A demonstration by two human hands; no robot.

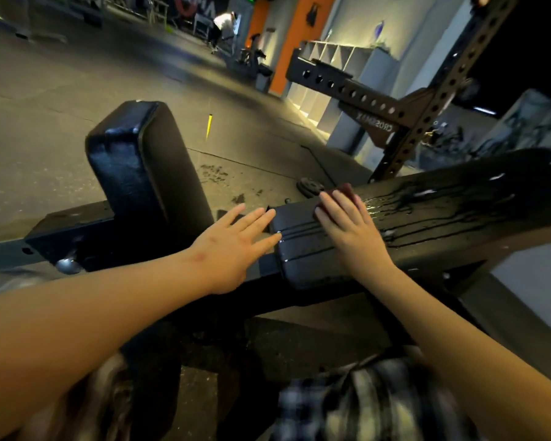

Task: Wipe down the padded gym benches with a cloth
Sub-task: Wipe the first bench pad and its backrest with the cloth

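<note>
Blurred plaid fabric fills the lower centre-right of the frame. Above it, the left hand lies flat, fingers straight and spread, holding nothing, with its fingertips at the left end of the padded bench. The right hand has its fingers extended and presses a dark red cloth flat on the bench top at mid-frame. Bench covering: black, smooth, glossy, with wet streaks toward the right. A rounded black upright pad stands at centre left. Upper right: a perforated steel rack and open cubby shelving, contents indistinct.
</note>
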